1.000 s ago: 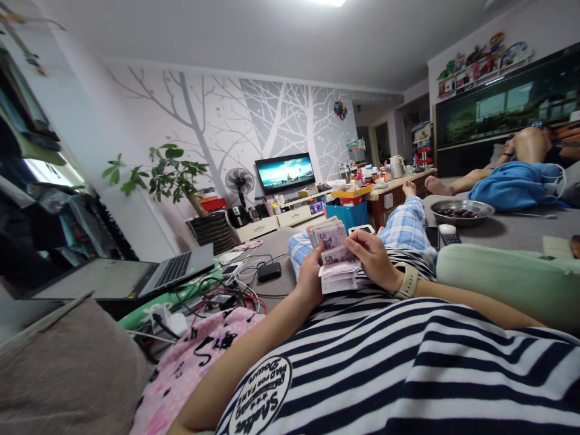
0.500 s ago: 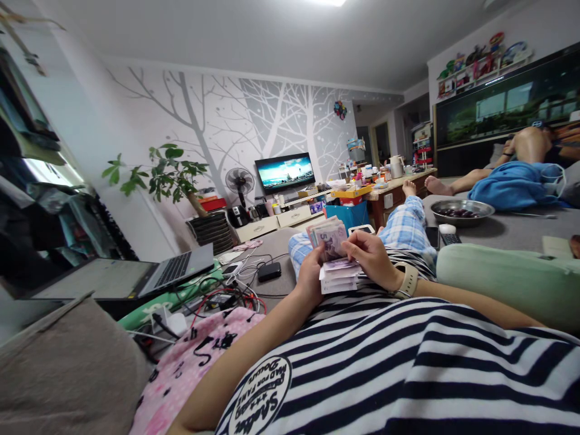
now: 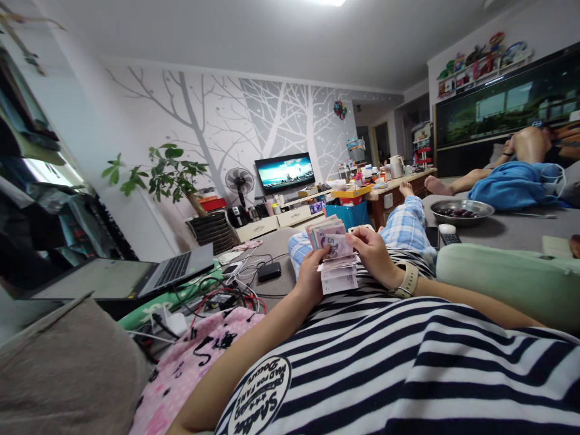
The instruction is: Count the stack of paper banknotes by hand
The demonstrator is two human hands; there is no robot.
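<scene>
A stack of banknotes [image 3: 334,243] is held above my lap, the upper part fanned upward and the lower ends folded down toward me. My left hand [image 3: 312,272] grips the stack from the left, its thumb pressed on the front note, which shows a 5. With thumb and fingertips, my right hand [image 3: 374,257] pinches the right edge of that front note. A pale watch [image 3: 409,279] is on my right wrist. Behind the notes lie my legs in blue checked trousers [image 3: 403,226].
An open laptop [image 3: 174,269], tangled cables and a black box [image 3: 269,272] lie to the left. On the right are a green cushion [image 3: 502,281], a remote [image 3: 451,237] and a metal bowl [image 3: 462,212] of dark fruit. Another person lies beyond, beside a blue cloth [image 3: 514,187].
The front note has tilted and shifted slightly, pulled at its right edge by my right hand. More lower note ends hang down beneath it. My left hand has barely moved.
</scene>
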